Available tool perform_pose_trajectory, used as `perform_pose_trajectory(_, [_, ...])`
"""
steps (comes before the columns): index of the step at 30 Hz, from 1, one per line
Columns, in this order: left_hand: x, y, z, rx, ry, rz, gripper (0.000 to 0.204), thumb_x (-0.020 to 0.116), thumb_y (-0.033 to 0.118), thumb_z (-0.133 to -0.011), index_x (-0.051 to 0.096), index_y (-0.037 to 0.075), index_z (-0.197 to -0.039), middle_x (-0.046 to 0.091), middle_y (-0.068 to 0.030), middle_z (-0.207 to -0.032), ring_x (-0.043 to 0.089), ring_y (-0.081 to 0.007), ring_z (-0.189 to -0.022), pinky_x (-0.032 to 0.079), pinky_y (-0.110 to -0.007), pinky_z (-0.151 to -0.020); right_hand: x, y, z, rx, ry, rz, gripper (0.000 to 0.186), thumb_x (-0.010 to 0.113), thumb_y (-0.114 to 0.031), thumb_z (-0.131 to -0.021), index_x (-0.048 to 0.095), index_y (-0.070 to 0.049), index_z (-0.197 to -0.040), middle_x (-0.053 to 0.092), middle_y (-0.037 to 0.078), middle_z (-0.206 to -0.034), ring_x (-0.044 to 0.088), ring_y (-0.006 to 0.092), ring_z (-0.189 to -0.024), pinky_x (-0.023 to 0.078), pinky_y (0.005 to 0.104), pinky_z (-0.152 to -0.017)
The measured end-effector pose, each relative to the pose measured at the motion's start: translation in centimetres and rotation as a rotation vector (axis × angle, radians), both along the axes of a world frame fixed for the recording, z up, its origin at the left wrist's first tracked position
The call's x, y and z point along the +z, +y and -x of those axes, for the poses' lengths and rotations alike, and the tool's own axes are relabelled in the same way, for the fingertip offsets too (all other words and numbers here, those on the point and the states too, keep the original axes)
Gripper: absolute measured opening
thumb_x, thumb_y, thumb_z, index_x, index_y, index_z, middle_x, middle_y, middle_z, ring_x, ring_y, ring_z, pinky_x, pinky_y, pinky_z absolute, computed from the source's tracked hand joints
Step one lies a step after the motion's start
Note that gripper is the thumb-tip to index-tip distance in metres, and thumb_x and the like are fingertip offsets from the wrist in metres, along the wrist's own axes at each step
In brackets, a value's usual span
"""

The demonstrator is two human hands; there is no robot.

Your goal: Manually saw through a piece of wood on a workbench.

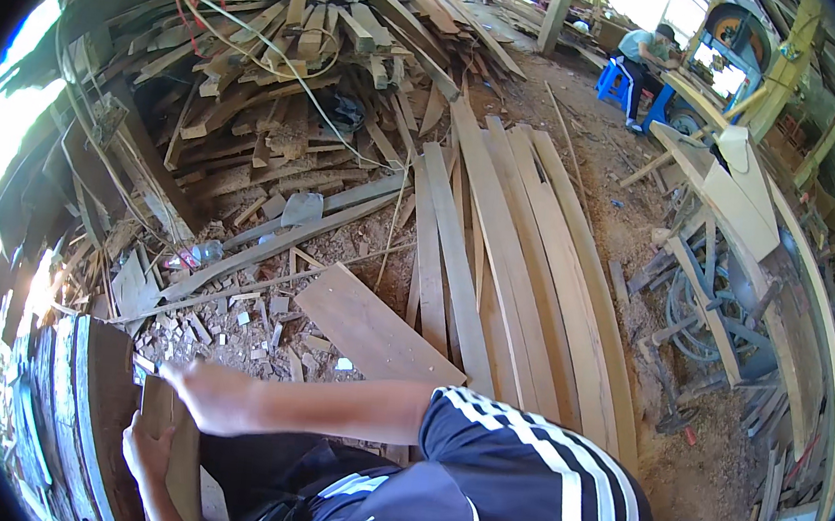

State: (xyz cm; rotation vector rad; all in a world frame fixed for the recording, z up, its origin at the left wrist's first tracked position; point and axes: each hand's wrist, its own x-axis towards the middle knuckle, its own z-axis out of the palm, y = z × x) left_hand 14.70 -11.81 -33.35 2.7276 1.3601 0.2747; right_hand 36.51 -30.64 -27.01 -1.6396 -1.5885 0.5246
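Note:
At the lower left, a brown wooden board (183, 464) stands beside a thick, dark timber stack (107, 401). My left hand (148, 448) is closed on the board's edge, with a finger and the thumb showing on its face. My right hand (206, 399) reaches across to the board's far end, its fingers curled together and slightly blurred. At those fingertips is a small, pale, bluish thing (143, 363), too unclear to name. A thin dark strip runs down from it along the board's edge.
Long planks (527, 271) lie side by side ahead, with a short, wide board (376, 327) nearer. A large scrap-wood pile (284, 77) rises behind wood chips. At right are a long bench plank (777, 285) and coiled hose (699, 313). A person (645, 66) sits farther back.

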Motion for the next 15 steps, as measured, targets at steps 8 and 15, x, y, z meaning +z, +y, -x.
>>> perform_pose_trajectory(8, [-0.1, -1.5, 0.4, -0.025, -0.059, -0.064, 0.048, 0.085, 0.021, -0.066, 0.065, 0.002, -0.105, 0.07, -0.0259, -0.09, 0.068, -0.0449, -0.085, 0.054, -0.052, -0.076, -8.0, 2.3, 1.9, -0.047, 0.035, -0.106, 0.058, 0.052, -0.003, -0.086, 0.039, 0.003, -0.143, 0.066, 0.027, -0.084, 0.067, 0.0437, -0.069, 0.054, 0.05, -0.063])
perform_pose_trajectory(15, [1.1, -1.6, -0.1, -0.204, -0.221, -0.051, 0.043, 0.086, 0.014, -0.066, 0.064, 0.001, -0.1, 0.068, -0.0209, -0.078, 0.066, -0.0446, -0.076, 0.053, -0.053, -0.069, -1.9, -2.9, 2.1, -0.02, 0.018, -0.062, 0.057, 0.055, 0.0, -0.083, 0.042, 0.005, -0.138, 0.066, 0.026, -0.081, 0.068, 0.0407, -0.067, 0.054, 0.0512, -0.061])
